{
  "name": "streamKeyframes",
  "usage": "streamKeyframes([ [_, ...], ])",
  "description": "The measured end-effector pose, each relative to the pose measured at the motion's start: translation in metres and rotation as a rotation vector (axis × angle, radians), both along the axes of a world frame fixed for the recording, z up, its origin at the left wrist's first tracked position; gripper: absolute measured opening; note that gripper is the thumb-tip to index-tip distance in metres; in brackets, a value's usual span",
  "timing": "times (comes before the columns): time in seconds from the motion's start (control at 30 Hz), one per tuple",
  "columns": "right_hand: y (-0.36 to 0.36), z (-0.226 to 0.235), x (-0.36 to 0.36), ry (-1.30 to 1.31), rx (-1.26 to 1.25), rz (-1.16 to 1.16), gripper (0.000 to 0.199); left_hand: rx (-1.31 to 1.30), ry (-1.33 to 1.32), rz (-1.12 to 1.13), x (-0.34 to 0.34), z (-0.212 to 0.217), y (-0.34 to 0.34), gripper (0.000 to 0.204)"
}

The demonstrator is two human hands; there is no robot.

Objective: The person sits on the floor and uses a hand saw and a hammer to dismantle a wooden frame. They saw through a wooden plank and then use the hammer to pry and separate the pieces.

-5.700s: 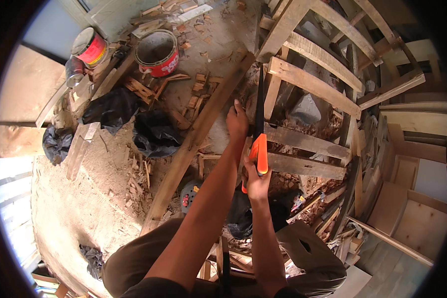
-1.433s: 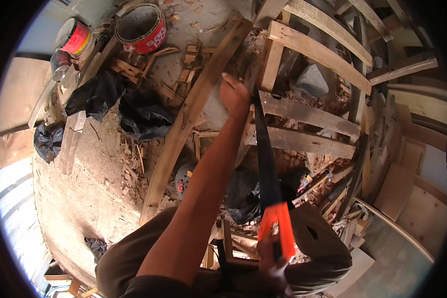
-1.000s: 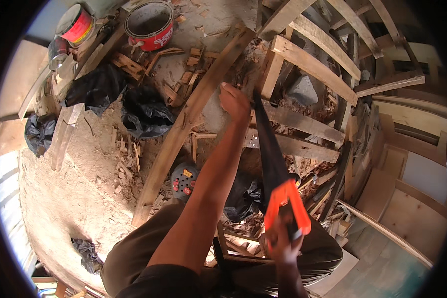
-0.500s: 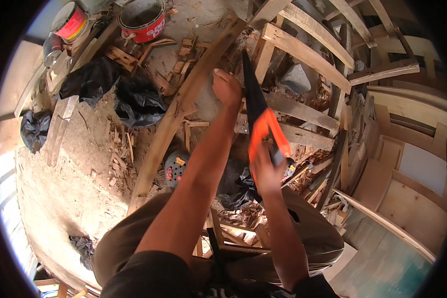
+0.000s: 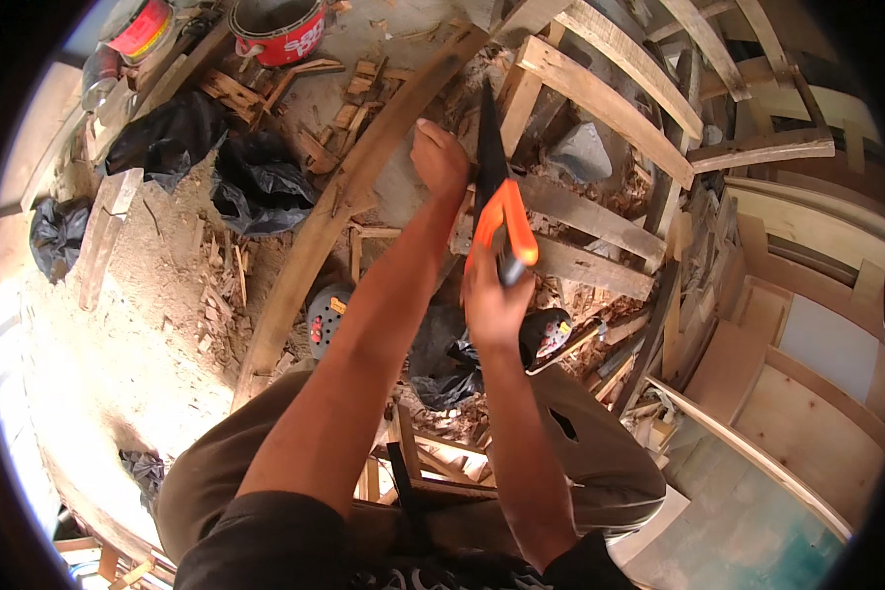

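My right hand (image 5: 499, 300) is wrapped round the orange handle of a handsaw (image 5: 504, 222). The saw's dark blade points away from me, its far end narrowing towards the pale floor. Left of the blade, my left hand (image 5: 440, 157) is closed in a fist, thumb side up. Whatever lies under its fingers is hidden by the hand and forearm. A long brown plank (image 5: 310, 265) slants across the ground just left of my left hand. To the right of the blade lie weathered boards (image 5: 585, 216); whether the blade touches wood cannot be made out.
A nailed wooden frame (image 5: 610, 103) stands at the far right. Black plastic bags (image 5: 261, 187) and a red bucket (image 5: 280, 44) are at the far left. Splintered scraps surround my clogs (image 5: 326, 320). Pale panels (image 5: 806, 393) lean along the right side.
My right hand has pushed the saw forward, away from me. My left hand stays closed in nearly the same place. The whole view has shifted slightly.
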State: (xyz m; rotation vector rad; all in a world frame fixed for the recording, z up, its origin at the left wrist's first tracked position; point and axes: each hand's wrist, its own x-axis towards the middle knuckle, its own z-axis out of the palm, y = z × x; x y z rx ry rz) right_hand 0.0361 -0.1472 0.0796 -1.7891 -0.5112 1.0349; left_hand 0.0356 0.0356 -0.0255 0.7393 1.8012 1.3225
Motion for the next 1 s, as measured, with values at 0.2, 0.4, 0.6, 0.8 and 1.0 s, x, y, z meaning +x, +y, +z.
streamKeyframes([
  [0.2, -0.097, 0.039, 0.002, 0.073, 0.064, 0.078, 0.021, 0.006, -0.048, 0.061, -0.012, -0.019, 0.001, 0.051],
  [0.4, 0.002, -0.003, 0.011, 0.151, 0.034, -0.031, 0.011, -0.018, -0.002, 0.013, -0.001, -0.005, 0.001, 0.049],
  [0.6, -0.089, 0.038, -0.014, -0.139, 0.186, 0.218, 0.043, -0.007, -0.056, 0.040, -0.017, -0.011, -0.003, 0.049],
  [0.8, 0.063, -0.018, 0.011, -0.100, 0.084, 0.048, 0.029, -0.032, -0.039, -0.037, -0.002, -0.002, 0.001, 0.049],
  [1.0, -0.077, 0.028, -0.013, 0.216, 0.061, 0.021, 0.005, 0.083, 0.007, -0.030, -0.014, -0.010, 0.003, 0.052],
])
